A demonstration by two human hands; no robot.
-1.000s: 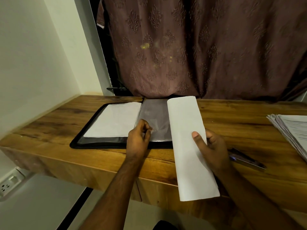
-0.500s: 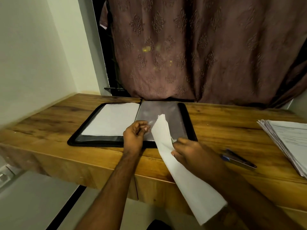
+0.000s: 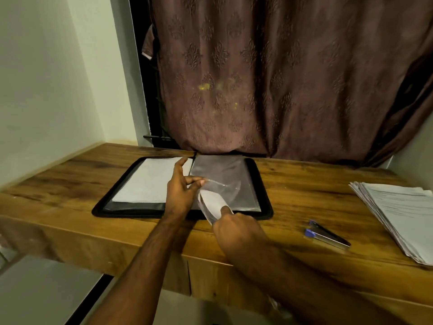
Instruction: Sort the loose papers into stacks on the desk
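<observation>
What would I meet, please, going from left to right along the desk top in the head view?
Open black folder with a white sheet in its left half → left hand pinching the clear sleeve → right hand feeding in a paper → stapler → paper stack.

A wooden desk [image 3: 293, 174] meets a pale wall [image 3: 46, 78]; a brown patterned curtain [image 3: 269, 78] hangs behind.
</observation>
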